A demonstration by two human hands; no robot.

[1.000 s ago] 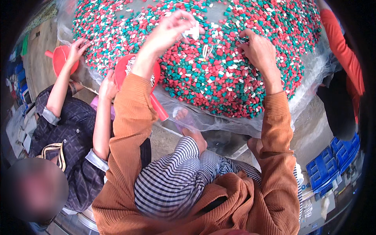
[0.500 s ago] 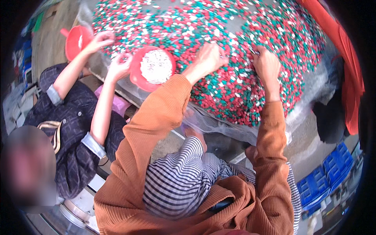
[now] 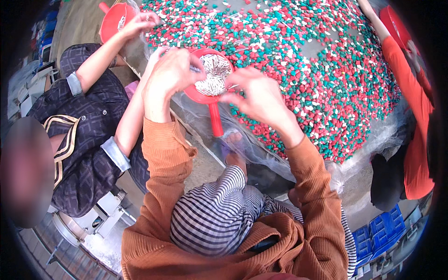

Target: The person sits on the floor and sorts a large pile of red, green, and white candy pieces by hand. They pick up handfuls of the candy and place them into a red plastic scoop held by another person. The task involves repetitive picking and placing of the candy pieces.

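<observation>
A red long-handled scoop point(image 3: 216, 120) sits at the near edge of the spread of small pieces. Inside it lies a heap of slim silvery-white pieces point(image 3: 214, 77). At the scoop's left rim, my left hand point(image 3: 171, 71) is closed, with a slim silvery piece point(image 3: 194, 69) between thumb and fingers. My right hand point(image 3: 261, 98) hovers by the right rim, thumb and index finger apart. A pale sliver shows near those fingertips, but whether it is held is unclear.
Red, green and white pieces point(image 3: 317, 88) cover a clear plastic sheet point(image 3: 275, 165). On the left, a co-worker's hand point(image 3: 140, 23) is near another red scoop point(image 3: 112, 23). An orange-sleeved person point(image 3: 410, 93) is by a red scoop point(image 3: 394, 27) at right. Blue crates point(image 3: 380, 231) stand lower right.
Both my hands have left the loose pieces and moved left to the scoop. My right hand's thumb and index have parted. The whole view has shifted, showing more of the right-hand person.
</observation>
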